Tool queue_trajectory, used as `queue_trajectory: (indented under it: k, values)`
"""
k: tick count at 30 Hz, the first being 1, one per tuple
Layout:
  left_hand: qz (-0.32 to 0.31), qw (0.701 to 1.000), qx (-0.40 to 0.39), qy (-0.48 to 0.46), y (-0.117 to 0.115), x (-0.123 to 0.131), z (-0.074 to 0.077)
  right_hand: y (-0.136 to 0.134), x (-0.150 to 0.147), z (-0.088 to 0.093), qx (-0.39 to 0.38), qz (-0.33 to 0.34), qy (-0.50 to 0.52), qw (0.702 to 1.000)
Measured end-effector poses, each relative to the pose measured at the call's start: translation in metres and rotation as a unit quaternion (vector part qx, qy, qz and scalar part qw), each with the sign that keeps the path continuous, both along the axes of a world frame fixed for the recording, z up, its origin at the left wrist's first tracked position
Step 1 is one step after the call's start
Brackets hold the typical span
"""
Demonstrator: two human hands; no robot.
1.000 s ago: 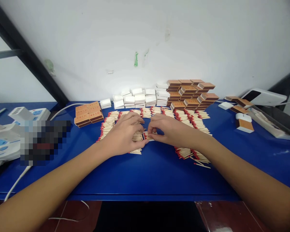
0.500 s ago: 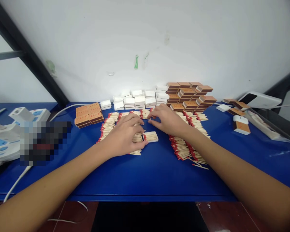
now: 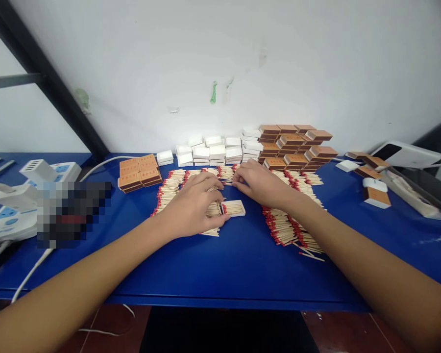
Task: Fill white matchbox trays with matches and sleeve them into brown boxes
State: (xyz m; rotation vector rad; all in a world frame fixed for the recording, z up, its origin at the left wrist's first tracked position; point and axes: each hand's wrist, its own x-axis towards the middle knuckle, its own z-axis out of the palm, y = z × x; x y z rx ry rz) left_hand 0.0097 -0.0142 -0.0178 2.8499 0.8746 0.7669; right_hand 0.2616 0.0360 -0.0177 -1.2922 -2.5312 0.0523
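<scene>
No text can be read for certain: the orange matchboxes (image 3: 130, 167) at left carry small red characters, and the stacked matchboxes (image 3: 292, 141) bear similar red marks, too tiny to make out.

Prob. a home or dorm-type rm, tho only part's in view so can't be sure. Blue desk (image 3: 206, 279) w/ dark metal frame (image 3: 55, 92) at L, up against plain white wall (image 3: 150, 63) w/ a green scrap (image 3: 213, 92) stuck on. Pwr strip (image 3: 69, 170) w/ USB charger (image 3: 38, 171) on desktop, loose white cable (image 3: 29, 274), reddish tile flr (image 3: 113, 318) below.
</scene>
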Motion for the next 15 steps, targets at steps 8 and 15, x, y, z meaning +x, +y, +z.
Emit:
queue_trajectory:
  k: [8,15]
  values:
    - [0.007,1.0,-0.003,0.007,-0.0003,0.0002,0.0026,-0.0046,0.0113,0.0001,-0.019,0.012,0.032,0.999]
    - [0.006,1.0,-0.001,0.007,0.0015,-0.0004,0.0009,-0.008,0.0033,-0.0002,-0.024,0.018,0.013,0.999]
